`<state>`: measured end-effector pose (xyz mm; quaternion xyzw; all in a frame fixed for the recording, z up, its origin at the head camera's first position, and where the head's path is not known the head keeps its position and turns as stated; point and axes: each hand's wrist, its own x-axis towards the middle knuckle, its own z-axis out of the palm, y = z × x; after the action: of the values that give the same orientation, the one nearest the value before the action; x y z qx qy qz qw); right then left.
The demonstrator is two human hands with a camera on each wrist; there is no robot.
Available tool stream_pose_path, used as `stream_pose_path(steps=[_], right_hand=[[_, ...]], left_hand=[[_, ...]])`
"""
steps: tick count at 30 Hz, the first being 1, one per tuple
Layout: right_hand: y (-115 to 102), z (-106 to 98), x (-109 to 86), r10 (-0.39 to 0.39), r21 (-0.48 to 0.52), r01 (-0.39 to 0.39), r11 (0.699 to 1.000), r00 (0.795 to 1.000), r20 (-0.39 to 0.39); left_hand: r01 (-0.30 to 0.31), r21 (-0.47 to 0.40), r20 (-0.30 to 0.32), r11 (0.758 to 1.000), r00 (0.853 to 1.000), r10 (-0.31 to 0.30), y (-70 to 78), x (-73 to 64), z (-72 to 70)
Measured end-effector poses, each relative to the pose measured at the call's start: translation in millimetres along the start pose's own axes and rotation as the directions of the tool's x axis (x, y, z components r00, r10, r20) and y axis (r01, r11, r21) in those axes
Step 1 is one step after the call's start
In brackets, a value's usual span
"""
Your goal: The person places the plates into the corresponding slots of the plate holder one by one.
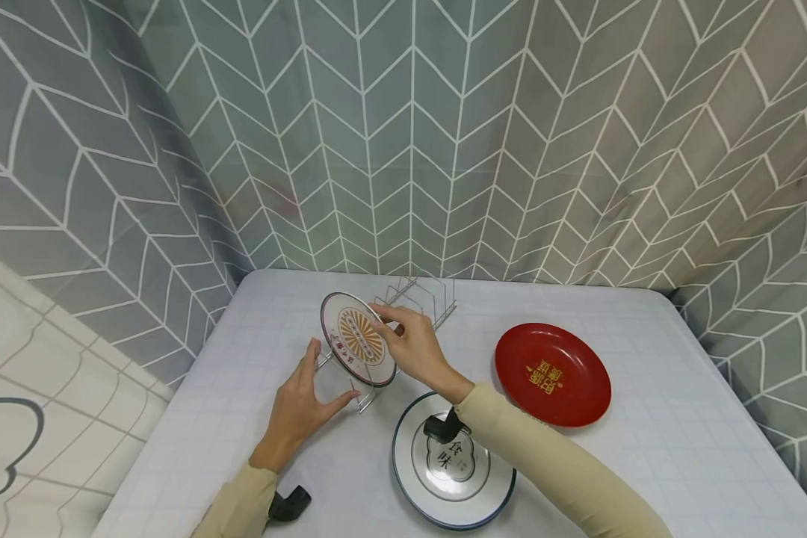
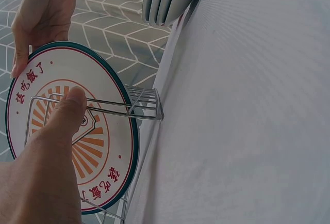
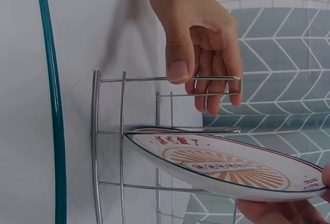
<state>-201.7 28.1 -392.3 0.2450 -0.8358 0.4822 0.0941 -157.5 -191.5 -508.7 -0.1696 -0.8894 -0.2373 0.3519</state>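
A white plate (image 1: 356,340) with an orange sunburst and a dark green rim stands on edge in the front slot of a wire dish rack (image 1: 420,295). My right hand (image 1: 393,332) pinches the plate's upper rim. My left hand (image 1: 312,385) grips the rack's front wire loop, with its thumb in front and its fingers behind. In the left wrist view my thumb (image 2: 72,100) presses the wire (image 2: 144,100) in front of the plate (image 2: 67,141), and the right hand (image 2: 44,12) holds the rim above. The right wrist view has the plate (image 3: 227,164) between the wires (image 3: 121,131), with the left hand (image 3: 201,33) on the loop.
A red plate (image 1: 553,373) with gold characters lies to the right of the rack. A white plate with a teal rim (image 1: 453,459) lies near the front edge under my right forearm. A grey patterned curtain (image 1: 410,134) closes in the white table (image 1: 679,418) at the back and sides.
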Motion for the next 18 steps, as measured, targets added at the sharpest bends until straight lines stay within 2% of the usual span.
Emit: stream_pose_path(steps=[8,11,14,18], right_hand=[[-1,-4,-4.1,0.031,0.04,-0.031,0.999,0.999,0.007],[0,-15,-9.4,0.077,0.154,-0.074,0.985,0.997,-0.014],[3,-31,-17.1,0.126,0.288,-0.111,0.951,0.991,-0.034],[13,-51,-30.7,0.144,0.336,-0.138,0.932,0.989,0.004]], left_hand=[[0.006,-0.007,0.003,1.0,1.0,-0.006,0.0,-2.3,0.9],[0.006,-0.01,0.006,1.0,1.0,-0.006,0.1,-3.1,1.2],[0.003,-0.012,0.005,1.0,1.0,-0.003,0.0,-2.8,1.4],[0.003,-0.013,0.003,1.0,1.0,-0.003,-0.4,-1.5,1.8]])
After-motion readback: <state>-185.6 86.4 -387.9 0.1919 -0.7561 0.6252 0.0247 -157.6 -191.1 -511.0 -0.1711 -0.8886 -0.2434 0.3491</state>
